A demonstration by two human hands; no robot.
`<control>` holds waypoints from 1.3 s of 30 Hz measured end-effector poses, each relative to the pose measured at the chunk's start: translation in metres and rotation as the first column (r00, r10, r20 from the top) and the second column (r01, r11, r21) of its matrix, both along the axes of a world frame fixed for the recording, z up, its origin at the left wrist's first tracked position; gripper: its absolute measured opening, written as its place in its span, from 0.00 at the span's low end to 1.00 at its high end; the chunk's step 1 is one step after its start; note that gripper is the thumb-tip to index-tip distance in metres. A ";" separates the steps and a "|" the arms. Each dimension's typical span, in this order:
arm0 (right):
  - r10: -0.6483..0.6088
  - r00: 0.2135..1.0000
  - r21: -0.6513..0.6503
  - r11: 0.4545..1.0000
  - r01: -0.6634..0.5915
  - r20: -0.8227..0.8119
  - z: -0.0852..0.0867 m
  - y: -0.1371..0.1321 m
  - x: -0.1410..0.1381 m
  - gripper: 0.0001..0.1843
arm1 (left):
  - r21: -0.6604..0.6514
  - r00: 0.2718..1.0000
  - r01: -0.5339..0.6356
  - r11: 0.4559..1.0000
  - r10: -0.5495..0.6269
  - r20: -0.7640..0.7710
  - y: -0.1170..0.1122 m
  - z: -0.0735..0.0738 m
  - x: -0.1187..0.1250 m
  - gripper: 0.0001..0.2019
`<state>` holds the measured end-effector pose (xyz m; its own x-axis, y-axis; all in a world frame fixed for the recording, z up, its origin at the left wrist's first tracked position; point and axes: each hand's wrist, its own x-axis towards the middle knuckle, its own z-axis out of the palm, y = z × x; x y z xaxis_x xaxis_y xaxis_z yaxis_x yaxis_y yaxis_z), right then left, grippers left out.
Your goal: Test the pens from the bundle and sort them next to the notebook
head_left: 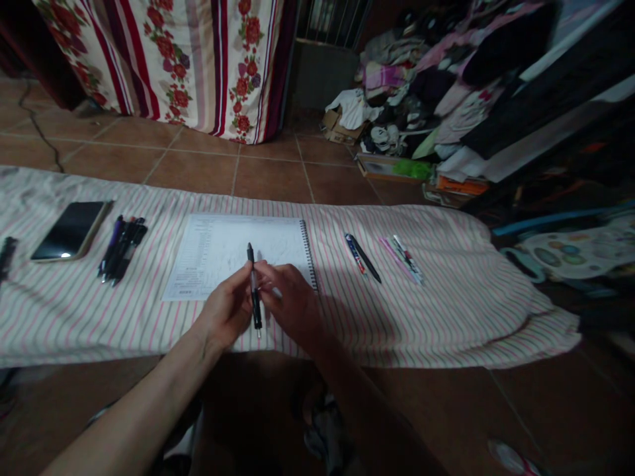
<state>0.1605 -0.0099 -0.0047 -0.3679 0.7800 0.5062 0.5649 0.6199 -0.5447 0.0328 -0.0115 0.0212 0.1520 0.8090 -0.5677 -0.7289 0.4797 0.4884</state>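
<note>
Both my hands meet over the near edge of a spiral notebook [233, 254] lying on a striped cloth [436, 311]. My left hand [225, 312] and my right hand [292, 301] pinch a black pen [254, 291] between them; it stands roughly upright, tip toward me. The fingers of both hands are closed around the pen's barrel. The notebook page shows faint printed lines and pencil marks.
A dark phone [70, 231] and a bunch of pens [122, 250] lie left of the notebook. Two pens [363, 258] and some pink and white pens [403, 259] lie right of it. A flowered bedspread [188, 59] hangs behind; a clothes pile [426, 86] fills the back right.
</note>
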 end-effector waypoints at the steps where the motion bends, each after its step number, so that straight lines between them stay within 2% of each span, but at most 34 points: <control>1: 0.017 0.999 0.007 1.000 -0.018 0.039 0.000 0.000 -0.002 0.18 | -0.006 1.000 0.009 1.000 -0.009 0.020 -0.001 -0.002 0.002 0.09; 4: 0.063 0.998 0.001 0.998 -0.063 0.031 0.000 -0.002 -0.005 0.18 | 0.021 1.000 0.022 1.000 -0.022 0.006 -0.004 -0.006 0.007 0.07; 6: 0.098 0.991 -0.009 0.995 -0.099 -0.090 0.003 -0.002 -0.004 0.17 | 0.102 0.998 0.010 0.995 -0.004 -0.062 -0.007 -0.009 0.009 0.07; 8: 0.053 0.964 -0.032 0.997 -0.063 -0.262 0.006 -0.001 -0.001 0.14 | 0.207 0.978 0.046 0.977 -0.001 -0.210 -0.010 -0.011 0.009 0.11; 9: -0.021 0.940 -0.074 0.997 -0.005 -0.342 0.007 0.001 0.002 0.13 | 0.254 0.945 0.090 0.963 -0.002 -0.328 -0.012 -0.013 0.008 0.13; 10: -0.115 0.908 -0.136 0.989 0.066 -0.403 0.008 0.004 0.006 0.13 | 0.292 0.879 0.156 0.943 0.002 -0.476 -0.014 -0.015 0.006 0.15; 11: -0.232 0.866 -0.216 0.965 0.148 -0.443 0.009 0.007 0.011 0.13 | 0.323 0.771 0.216 0.921 0.043 -0.636 -0.015 -0.017 0.003 0.15; 12: -0.332 0.829 -0.296 0.931 0.212 -0.451 0.010 0.012 0.016 0.14 | 0.360 0.615 0.305 0.882 0.106 -0.782 -0.017 -0.019 0.001 0.13; 14: -0.485 0.765 -0.372 0.863 0.340 -0.424 0.009 0.021 0.027 0.16 | 0.400 0.309 0.543 0.738 0.268 -0.913 -0.020 -0.023 -0.004 0.12; 15: -0.550 0.737 -0.386 0.826 0.410 -0.393 0.009 0.025 0.033 0.16 | 0.383 0.203 0.630 0.676 0.333 -0.921 -0.020 -0.025 -0.006 0.12; 16: -0.611 0.706 -0.389 0.785 0.482 -0.358 0.009 0.029 0.037 0.17 | 0.355 0.119 0.696 0.624 0.388 -0.914 -0.021 -0.027 -0.007 0.13; 19: -0.610 0.755 -0.388 0.774 0.501 -0.242 0.008 0.033 0.044 0.19 | 0.296 -0.012 0.806 0.513 0.514 -0.857 -0.021 -0.032 -0.005 0.14; 22: -0.567 0.799 -0.359 0.801 0.478 -0.201 0.005 0.031 0.042 0.18 | 0.254 -0.089 0.846 0.470 0.593 -0.800 -0.020 -0.034 -0.002 0.14; 27: -0.492 0.859 -0.233 0.860 0.454 -0.143 -0.005 0.034 0.038 0.15 | 0.168 -0.190 0.848 0.503 0.584 -0.789 -0.019 -0.037 0.002 0.13; 29: -0.449 0.883 -0.177 0.888 0.424 -0.137 -0.007 0.037 0.039 0.14 | 0.155 -0.203 0.846 0.511 0.576 -0.792 -0.019 -0.037 0.002 0.13; 31: -0.430 0.897 -0.179 0.895 0.408 -0.106 -0.007 0.038 0.041 0.13 | 0.155 -0.204 0.844 0.513 0.576 -0.791 -0.019 -0.037 0.001 0.13; 35: -0.492 0.870 -0.208 0.855 0.475 -0.034 -0.004 0.037 0.044 0.13 | 0.164 -0.193 0.850 0.500 0.585 -0.788 -0.019 -0.037 -0.001 0.13; 39: -0.479 0.860 -0.127 0.877 0.463 -0.173 -0.003 0.036 0.045 0.15 | 0.169 -0.193 0.849 0.501 0.592 -0.783 -0.019 -0.037 -0.001 0.13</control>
<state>0.2051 0.0261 -0.0078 0.1523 0.8755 0.4586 0.6570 0.2570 -0.7087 0.0319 -0.0304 -0.0161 0.3782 0.8536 0.3582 0.7881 -0.4999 0.3592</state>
